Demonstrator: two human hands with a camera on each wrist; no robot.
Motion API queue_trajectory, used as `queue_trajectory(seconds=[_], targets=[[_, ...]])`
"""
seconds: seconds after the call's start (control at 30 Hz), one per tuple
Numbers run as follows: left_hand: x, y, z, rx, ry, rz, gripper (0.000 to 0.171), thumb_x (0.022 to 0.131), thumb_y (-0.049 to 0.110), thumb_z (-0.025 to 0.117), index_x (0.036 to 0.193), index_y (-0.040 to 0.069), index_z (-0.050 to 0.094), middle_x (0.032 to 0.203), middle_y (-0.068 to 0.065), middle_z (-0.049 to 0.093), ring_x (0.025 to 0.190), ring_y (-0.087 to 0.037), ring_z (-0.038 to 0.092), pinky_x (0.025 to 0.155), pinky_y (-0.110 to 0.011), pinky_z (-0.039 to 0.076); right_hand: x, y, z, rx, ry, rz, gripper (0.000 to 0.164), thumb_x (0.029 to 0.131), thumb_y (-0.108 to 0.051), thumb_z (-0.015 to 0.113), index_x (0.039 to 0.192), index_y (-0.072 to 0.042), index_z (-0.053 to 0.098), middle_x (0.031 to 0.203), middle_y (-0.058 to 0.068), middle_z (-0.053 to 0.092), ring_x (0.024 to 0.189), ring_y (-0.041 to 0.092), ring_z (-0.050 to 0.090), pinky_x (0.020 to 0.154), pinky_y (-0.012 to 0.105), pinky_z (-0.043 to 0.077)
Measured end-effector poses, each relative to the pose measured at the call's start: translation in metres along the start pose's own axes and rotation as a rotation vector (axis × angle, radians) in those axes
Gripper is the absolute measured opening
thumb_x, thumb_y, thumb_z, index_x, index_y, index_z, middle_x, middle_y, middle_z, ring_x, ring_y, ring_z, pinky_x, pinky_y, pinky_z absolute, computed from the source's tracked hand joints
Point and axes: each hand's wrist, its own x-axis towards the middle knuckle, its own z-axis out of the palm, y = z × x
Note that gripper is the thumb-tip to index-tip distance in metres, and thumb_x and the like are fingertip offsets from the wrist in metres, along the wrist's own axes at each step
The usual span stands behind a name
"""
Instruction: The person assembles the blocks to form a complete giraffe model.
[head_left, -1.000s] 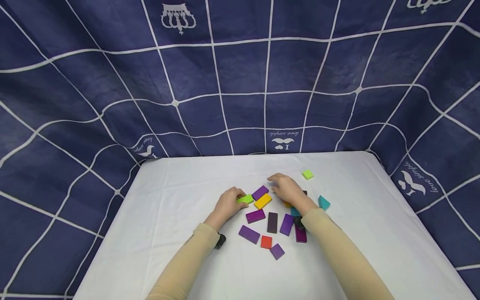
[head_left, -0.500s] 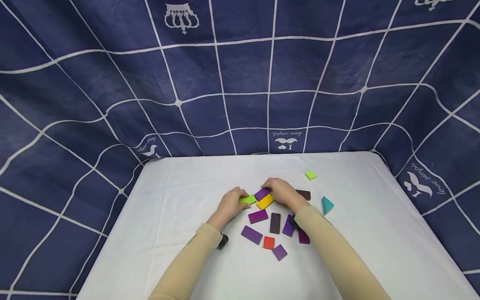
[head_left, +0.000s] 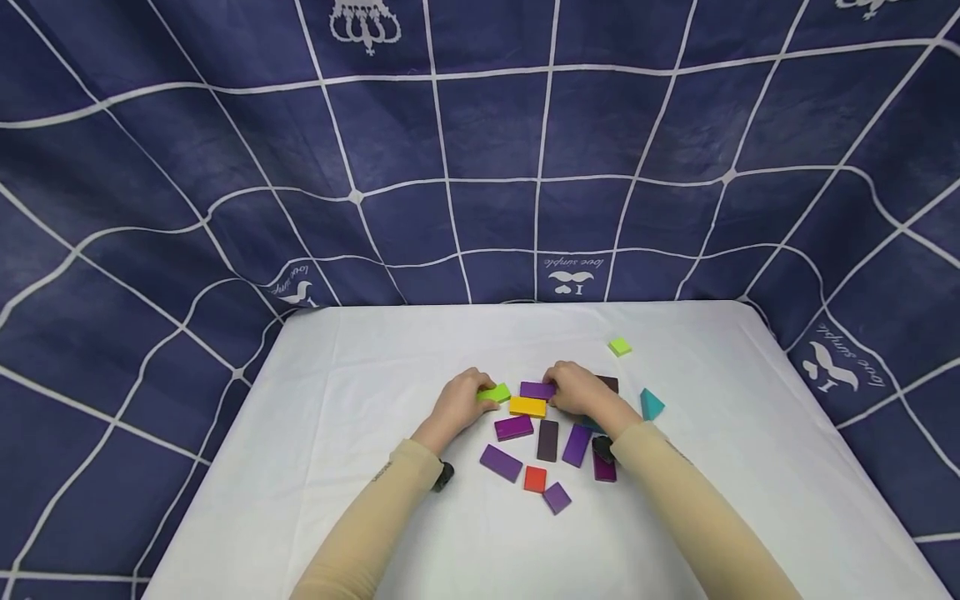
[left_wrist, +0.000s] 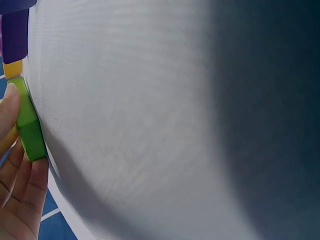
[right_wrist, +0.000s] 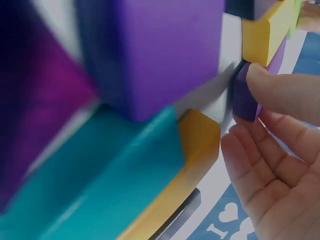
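Note:
My left hand pinches a lime green block on the white table; the left wrist view has the thumb on one side of this green block and fingers at its end. My right hand grips the right end of a purple block, lying just behind a yellow block. Seen from the right wrist, the thumb presses the purple block, with the other fingers at its far side. A narrow gap parts the green block from the purple one.
Nearer me lie a magenta block, a dark brown block, a violet block, a long purple block, a red square and a small purple square. A teal triangle and lime piece sit right.
My right hand has reached the purple block and turned it, so its long side now runs left to right. The yellow block has turned likewise. My left hand keeps hold of the green block.

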Motion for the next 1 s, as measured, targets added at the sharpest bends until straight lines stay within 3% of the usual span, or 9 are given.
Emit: queue_trajectory(seconds=[0.3, 0.5, 0.77, 1.0], targets=[[0.003, -0.003, 0.001, 0.034, -0.009, 0.001, 0.035, 0.082, 0.029, 0.08, 0.11, 0.009, 0.073, 0.097, -0.002, 0.064, 0.09, -0.016, 0.062, 0.088, -0.032, 0.054, -0.023, 0.001, 0.001, -0.013, 0.062, -0.086, 0.032, 0.082, -0.006, 0.075, 0.113, -0.001, 0.07, 0.104, 0.009, 0.066, 0.096, 0.023, 0.056, 0.092, 0.04, 0.053], [0.002, -0.001, -0.001, 0.034, -0.004, 0.0, 0.035, 0.082, 0.029, 0.08, 0.11, 0.009, 0.073, 0.097, -0.003, 0.064, 0.09, -0.017, 0.062, 0.089, -0.032, 0.054, -0.021, -0.002, 0.008, 0.032, 0.093, -0.131, 0.035, 0.083, -0.005, 0.075, 0.118, -0.002, 0.069, 0.112, 0.01, 0.066, 0.103, 0.023, 0.06, 0.099, 0.041, 0.053], [0.003, 0.0, -0.001, 0.028, -0.004, -0.008, 0.035, 0.081, 0.028, 0.08, 0.11, 0.009, 0.073, 0.098, -0.002, 0.065, 0.092, -0.017, 0.062, 0.09, -0.033, 0.054, -0.022, -0.006, 0.009, 0.079, 0.048, -0.111, 0.031, 0.081, -0.003, 0.077, 0.112, -0.006, 0.071, 0.104, 0.004, 0.066, 0.091, 0.016, 0.06, 0.093, 0.037, 0.055], [0.001, 0.001, -0.001, 0.039, -0.021, -0.006, 0.035, 0.083, 0.028, 0.079, 0.111, 0.009, 0.072, 0.099, -0.002, 0.065, 0.091, -0.016, 0.062, 0.089, -0.033, 0.054, -0.024, 0.001, 0.015, 0.104, 0.073, -0.146, 0.03, 0.079, -0.003, 0.08, 0.108, -0.007, 0.074, 0.1, 0.002, 0.067, 0.091, 0.016, 0.062, 0.091, 0.037, 0.055]])
